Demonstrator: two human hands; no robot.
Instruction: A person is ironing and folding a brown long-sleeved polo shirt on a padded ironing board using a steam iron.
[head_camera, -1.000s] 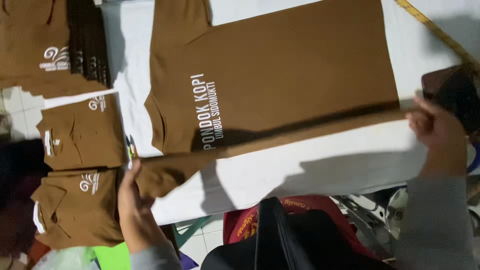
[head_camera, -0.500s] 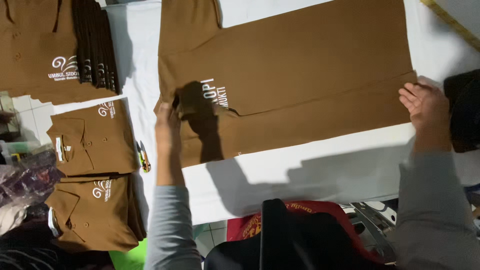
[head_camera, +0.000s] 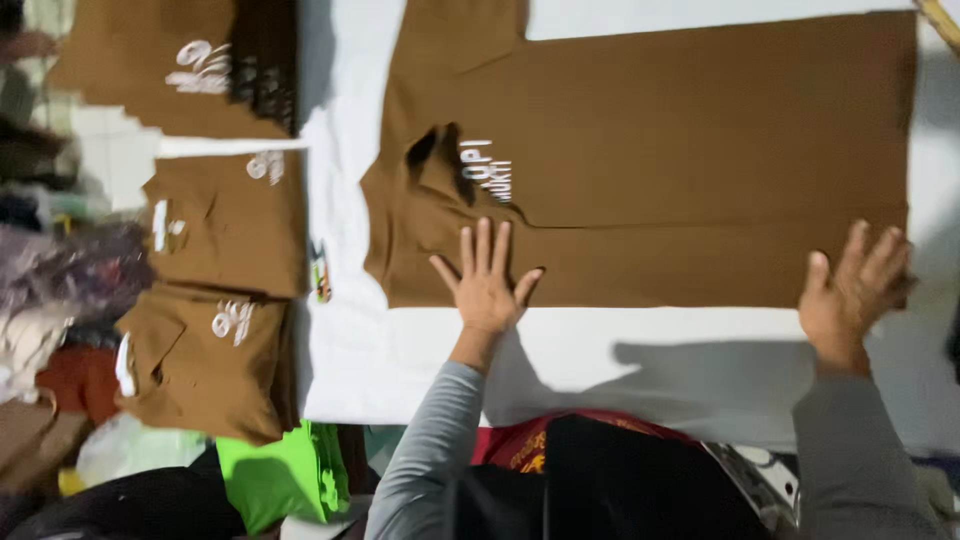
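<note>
From where I watched the feed, the brown shirt (head_camera: 700, 130) lay flat across the centre and upper right of the frame on the white table (head_camera: 640, 360), its near long edge folded over into a strip w/ white print showing near the collar end, centre-left. The left hand (head_camera: 485, 285) sat lower centre, fingers spread wide, palm pressed flat on the folded strip close to its lower edge. The right hand (head_camera: 850, 290) was at the right of the frame, fingers also spread, palm down on the shirt's lower right corner, fingertips reaching the hem; neither hand pinched any cloth that I could see. Both arms wore grey sleeves (head_camera: 425, 450) coming up from the bottom edge. At the left of the frame, well apart from the hands, two folded brown shirts (head_camera: 225, 235) w/ white marks lay one below the other, and a stack of more brown shirts (head_camera: 190, 70) filled the upper left corner. A small coloured item (head_camera: 321, 275) lay on the table just beside the shirt's collar end; too small to tell what. Green cloth (head_camera: 285, 475) showed lower left, below the table edge.
</note>
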